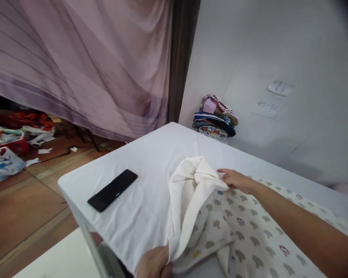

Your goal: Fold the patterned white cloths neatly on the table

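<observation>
A cream cloth (246, 235) with a grey mushroom print and a few coloured mushrooms lies across the white-covered table. Its plain cream band (191, 197) is bunched up and folded over at the far end, and I cannot tell whether it is a garment or a blanket. At the bottom of the view, my left hand (154, 262) is closed on the lower end of that band. My right hand (234, 180) reaches in from the right and pinches the cloth beside the bunched part, its fingertips partly hidden by fabric.
A black phone (113, 190) lies on the white table cover (150, 154) to the left. Folded clothes (214, 117) are stacked against the white wall. A pink curtain (113, 69) hangs behind. Bags (5, 164) sit on the floor, and a pale surface (60, 256) stands at lower left.
</observation>
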Demonstrator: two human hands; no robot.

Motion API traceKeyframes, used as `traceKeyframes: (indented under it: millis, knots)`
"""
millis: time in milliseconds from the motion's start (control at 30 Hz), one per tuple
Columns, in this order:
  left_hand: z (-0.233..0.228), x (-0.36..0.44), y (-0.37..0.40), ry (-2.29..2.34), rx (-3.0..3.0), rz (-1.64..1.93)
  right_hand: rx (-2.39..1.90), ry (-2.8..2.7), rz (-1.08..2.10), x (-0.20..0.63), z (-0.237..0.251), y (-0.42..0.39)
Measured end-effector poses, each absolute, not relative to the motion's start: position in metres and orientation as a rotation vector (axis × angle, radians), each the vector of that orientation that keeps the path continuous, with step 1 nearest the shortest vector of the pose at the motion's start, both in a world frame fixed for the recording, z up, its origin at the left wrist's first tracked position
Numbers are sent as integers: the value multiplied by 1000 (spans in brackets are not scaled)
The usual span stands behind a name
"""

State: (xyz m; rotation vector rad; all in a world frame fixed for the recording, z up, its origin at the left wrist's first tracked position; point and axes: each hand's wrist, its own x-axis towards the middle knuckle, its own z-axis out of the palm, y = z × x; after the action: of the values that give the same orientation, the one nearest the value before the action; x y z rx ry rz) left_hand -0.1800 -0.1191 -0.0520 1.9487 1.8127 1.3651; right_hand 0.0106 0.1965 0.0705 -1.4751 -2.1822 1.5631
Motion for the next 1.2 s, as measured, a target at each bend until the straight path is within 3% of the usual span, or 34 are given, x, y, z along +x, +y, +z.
traceKeyframes:
  millis: [133,400,700,933,1067,1200]
  knots:
    - [-29,-181,-117,1458,2287,1084,-1556,-2069,1663,6,73,195]
    - [-1,-175,-118,1453,2331,860,-1793,-2368,980,-79,75,236]
    - [0,-176,-120,1496,2209,914,-1705,-2499,1154,-124,75,223]
    - [1,-177,-121,1519,2122,955,-1352,-2302,1032,-146,150,223]
    - [-17,-181,-122,1726,2000,1114,-936,-2227,1147,-138,206,222]
    - [-31,-184,-122,1827,1885,1322,-1254,-2410,1139,-107,228,228]
